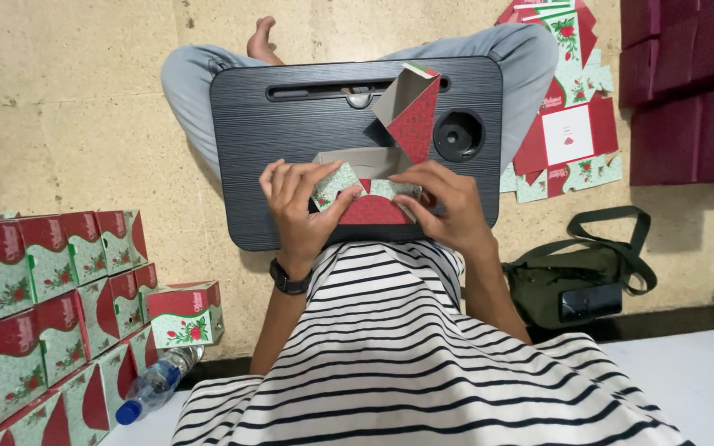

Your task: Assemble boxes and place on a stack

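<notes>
Hands [299, 206] [448, 202] folding glossy cardboard box [373, 177], ridged tray [291, 140]

The half-folded carton [378, 177] is printed cardboard, glossy red and green outside and matt grey inside, the lap desk [291, 140] is dark plastic with a fine brushed grain, the floor [68, 99] is rough beige stone, and the shoulder bag [568, 277] is olive cloth.

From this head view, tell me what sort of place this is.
Probably a home or small workshop floor used for hand-folding gift boxes. A person sits cross-legged with a lap desk, both hands on a half-folded box; finished boxes are stacked nearby, and flat box blanks lie on the floor.
</notes>
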